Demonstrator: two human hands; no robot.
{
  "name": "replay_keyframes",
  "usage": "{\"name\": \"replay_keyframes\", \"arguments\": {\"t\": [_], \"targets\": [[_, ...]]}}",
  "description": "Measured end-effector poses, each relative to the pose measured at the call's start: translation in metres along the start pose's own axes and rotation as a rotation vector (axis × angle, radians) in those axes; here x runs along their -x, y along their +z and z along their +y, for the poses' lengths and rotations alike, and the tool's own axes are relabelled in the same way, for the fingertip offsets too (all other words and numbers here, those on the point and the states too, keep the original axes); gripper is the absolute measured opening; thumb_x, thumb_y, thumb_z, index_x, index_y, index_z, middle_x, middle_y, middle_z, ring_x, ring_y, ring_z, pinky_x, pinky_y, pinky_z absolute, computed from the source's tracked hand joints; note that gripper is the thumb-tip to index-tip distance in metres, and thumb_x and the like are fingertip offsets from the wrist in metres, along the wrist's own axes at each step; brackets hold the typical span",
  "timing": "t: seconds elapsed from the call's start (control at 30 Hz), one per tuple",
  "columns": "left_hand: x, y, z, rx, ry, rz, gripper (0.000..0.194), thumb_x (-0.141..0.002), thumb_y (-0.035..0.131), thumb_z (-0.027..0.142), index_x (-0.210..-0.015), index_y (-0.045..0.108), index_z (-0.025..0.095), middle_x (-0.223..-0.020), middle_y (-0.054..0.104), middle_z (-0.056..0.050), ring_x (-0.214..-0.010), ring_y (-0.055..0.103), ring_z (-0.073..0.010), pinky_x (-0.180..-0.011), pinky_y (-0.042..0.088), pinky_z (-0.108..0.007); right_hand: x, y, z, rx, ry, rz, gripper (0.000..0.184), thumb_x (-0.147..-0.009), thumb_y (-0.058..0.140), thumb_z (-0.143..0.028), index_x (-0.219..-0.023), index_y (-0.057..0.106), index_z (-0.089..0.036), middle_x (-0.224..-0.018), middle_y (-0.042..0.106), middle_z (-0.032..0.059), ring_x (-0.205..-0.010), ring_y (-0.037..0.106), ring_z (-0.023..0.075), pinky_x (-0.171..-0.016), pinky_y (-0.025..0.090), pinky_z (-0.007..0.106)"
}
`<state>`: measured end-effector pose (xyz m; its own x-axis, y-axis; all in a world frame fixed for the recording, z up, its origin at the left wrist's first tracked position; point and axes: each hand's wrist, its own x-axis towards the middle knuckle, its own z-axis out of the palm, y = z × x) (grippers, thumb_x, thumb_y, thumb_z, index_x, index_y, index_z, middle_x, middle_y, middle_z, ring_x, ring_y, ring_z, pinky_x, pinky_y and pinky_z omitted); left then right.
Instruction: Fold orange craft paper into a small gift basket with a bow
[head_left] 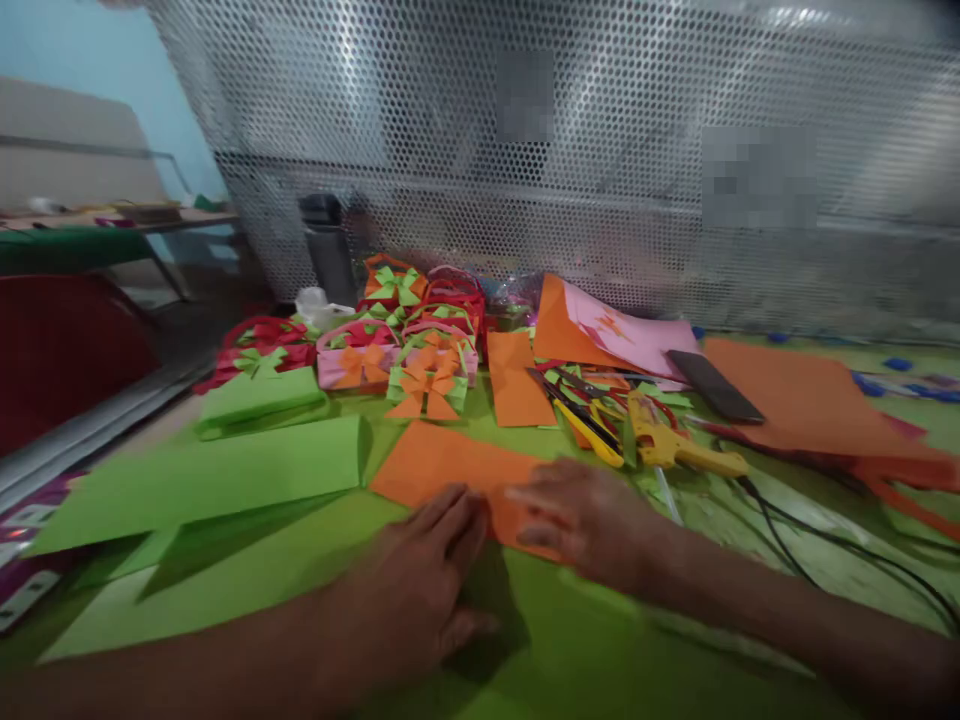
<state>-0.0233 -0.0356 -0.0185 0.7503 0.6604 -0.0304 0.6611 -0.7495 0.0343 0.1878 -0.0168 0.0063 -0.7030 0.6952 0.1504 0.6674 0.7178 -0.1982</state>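
Note:
A piece of orange paper [450,456] lies on the green-covered table in front of me. My left hand [420,575] rests over its near edge, fingers stretched out and the thumb held away from them. On the right part of the sheet, my right hand [592,515] presses with its fingers extended; motion smears it slightly. Neither hand grips anything that I can see. Left of the orange piece is folded light green paper [240,475]. Just beyond it stand small paper bags with bows, among them a green one with an orange bow [427,388].
To the right lie a yellow glue gun [682,447] with a black cord, scissors [589,425], a dark phone [715,386] and large orange sheets [795,395]. A dark bottle [328,250] stands by the perforated metal panel [450,110]. A power strip [34,550] sits at the left edge.

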Motion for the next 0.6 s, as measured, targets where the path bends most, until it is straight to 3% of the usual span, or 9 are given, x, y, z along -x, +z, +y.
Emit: {"name": "replay_keyframes", "arguments": {"t": [0.1,0.2,0.3,0.43,0.6], "targets": [[0.007,0.008,-0.009,-0.043,0.074,0.173,0.063,-0.083,0.042,0.052,-0.123,0.050,0.004,-0.129,0.047,-0.020,-0.118,0.043,-0.0362,-0.091,0.042,-0.044,0.017,-0.021,0.005,0.085,0.069,0.099,0.017,-0.086,0.052,-0.029,-0.082,0.061,-0.015,-0.069,0.059,0.0034,-0.070,0.052,0.0161,-0.065,0.037,0.029],[0.009,0.013,-0.014,-0.059,0.114,0.337,0.055,-0.088,0.035,0.048,-0.115,0.058,0.005,-0.122,0.054,-0.018,-0.113,0.048,-0.0351,-0.088,0.044,-0.044,0.036,-0.025,-0.007,0.203,-0.023,0.035,0.014,-0.087,0.050,-0.024,-0.086,0.060,-0.015,-0.069,0.060,0.0037,-0.065,0.052,0.0152,-0.063,0.038,0.030],[0.008,0.012,-0.015,-0.058,0.127,0.357,0.051,-0.091,0.029,0.042,-0.106,0.063,0.008,-0.115,0.060,-0.017,-0.110,0.051,-0.0308,-0.088,0.043,-0.042,0.051,-0.011,-0.023,0.418,-0.143,-0.004,0.018,-0.085,0.045,-0.013,-0.094,0.060,-0.014,-0.080,0.064,0.0090,-0.074,0.056,0.0187,-0.073,0.041,0.036],[0.004,0.011,-0.018,-0.048,0.148,0.371,0.047,-0.093,0.028,0.036,-0.103,0.065,0.009,-0.112,0.062,-0.015,-0.110,0.052,-0.0264,-0.092,0.042,-0.039,0.060,0.007,-0.030,0.637,-0.161,0.021,0.032,-0.079,0.040,-0.006,-0.106,0.057,-0.006,-0.098,0.064,0.0178,-0.086,0.057,0.0267,-0.082,0.039,0.048],[0.006,0.013,-0.018,-0.104,0.137,0.487,0.041,-0.092,0.032,0.033,-0.094,0.067,0.010,-0.105,0.065,-0.016,-0.104,0.054,-0.0289,-0.085,0.044,-0.041,0.052,0.008,-0.027,0.668,-0.205,0.034,0.033,-0.077,0.038,-0.004,-0.101,0.059,-0.003,-0.093,0.064,0.0176,-0.080,0.058,0.0280,-0.074,0.040,0.047]]}}
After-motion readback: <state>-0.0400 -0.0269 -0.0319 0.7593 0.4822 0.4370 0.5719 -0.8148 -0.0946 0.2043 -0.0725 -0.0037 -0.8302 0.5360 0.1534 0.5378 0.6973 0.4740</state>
